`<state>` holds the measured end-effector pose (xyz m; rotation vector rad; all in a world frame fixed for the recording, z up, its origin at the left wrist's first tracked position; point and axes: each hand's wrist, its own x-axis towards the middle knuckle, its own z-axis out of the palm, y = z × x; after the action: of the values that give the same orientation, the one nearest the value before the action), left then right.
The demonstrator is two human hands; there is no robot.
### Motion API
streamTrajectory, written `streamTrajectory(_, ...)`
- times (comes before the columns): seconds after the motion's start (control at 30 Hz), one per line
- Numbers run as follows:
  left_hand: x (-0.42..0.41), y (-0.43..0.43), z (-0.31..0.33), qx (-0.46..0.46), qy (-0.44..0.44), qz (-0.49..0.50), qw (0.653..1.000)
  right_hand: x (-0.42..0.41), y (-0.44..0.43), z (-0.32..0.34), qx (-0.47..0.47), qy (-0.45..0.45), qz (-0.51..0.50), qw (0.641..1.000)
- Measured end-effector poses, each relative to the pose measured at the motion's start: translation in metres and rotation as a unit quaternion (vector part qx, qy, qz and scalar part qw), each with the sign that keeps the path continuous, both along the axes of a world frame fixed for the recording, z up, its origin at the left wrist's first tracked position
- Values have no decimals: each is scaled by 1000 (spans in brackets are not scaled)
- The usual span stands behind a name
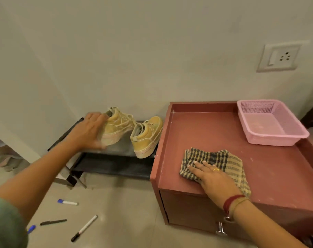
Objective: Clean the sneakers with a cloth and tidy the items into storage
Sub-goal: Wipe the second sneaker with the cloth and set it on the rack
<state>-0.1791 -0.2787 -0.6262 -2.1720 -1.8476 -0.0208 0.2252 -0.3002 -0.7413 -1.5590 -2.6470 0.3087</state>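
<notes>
Two yellow sneakers sit on the top shelf of a low black shoe rack against the wall. My left hand reaches over to the left sneaker and touches its heel with spread fingers; a grip is not clear. The right sneaker stands free beside it, heel toward me. A checked brown-and-black cloth lies crumpled on the red cabinet top. My right hand rests flat on the cloth's near edge, fingers spread.
A pink plastic basket stands at the cabinet's back right corner. Several markers and pens lie on the tiled floor at lower left, among them a blue-capped marker and a black-tipped one. A drawer knob sticks out of the cabinet front.
</notes>
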Motion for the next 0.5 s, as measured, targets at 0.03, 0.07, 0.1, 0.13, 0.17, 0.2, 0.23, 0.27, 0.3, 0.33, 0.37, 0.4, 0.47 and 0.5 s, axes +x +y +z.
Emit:
streamTrajectory(0.03, 6, -9, 23, 15, 2, -13, 1000, 4, 0, -1, 1, 4, 5, 1000)
streamTrajectory(0.07, 14, -19, 45, 34, 7, -26, 999, 9, -1, -1, -4, 9, 6, 1000)
streamTrajectory(0.1, 25, -31, 66, 55, 4, -41, 998, 14, -3, -1, -14, 19, 8, 1000)
streamTrajectory(0.13, 37, -44, 85, 73, -11, -52, 996, 18, -6, 1, -27, 38, 9, 999)
streamTrajectory(0.17, 51, -58, 101, 84, -39, -59, 994, 23, -10, 4, -40, 64, 11, 997)
streamTrajectory(0.2, 67, -72, 113, 91, -75, -62, 991, 27, -16, 7, -49, 92, 10, 994)
streamTrajectory(0.23, 84, -85, 121, 97, -109, -62, 987, 31, -21, 10, -54, 122, 3, 991)
streamTrajectory(0.27, 102, -97, 125, 106, -142, -63, 982, 36, -26, 12, -58, 157, -13, 986)
streamTrajectory(0.3, 120, -108, 126, 114, -173, -64, 976, 41, -30, 15, -61, 197, -39, 978)
streamTrajectory(0.33, 138, -118, 124, 116, -201, -63, 971, 45, -33, 17, -64, 237, -77, 966)
streamTrajectory(0.37, 156, -127, 118, 113, -223, -61, 966, 50, -35, 18, -64, 282, -121, 949)
streamTrajectory(0.4, 173, -133, 110, 105, -238, -60, 964, 54, -36, 20, -61, 327, -167, 928)
streamTrajectory(0.47, 203, -136, 90, 87, -259, -60, 960, 63, -39, 28, -41, 399, -233, 886)
streamTrajectory(0.5, 215, -136, 80, 81, -263, -59, 959, 66, -40, 33, -20, 420, -251, 872)
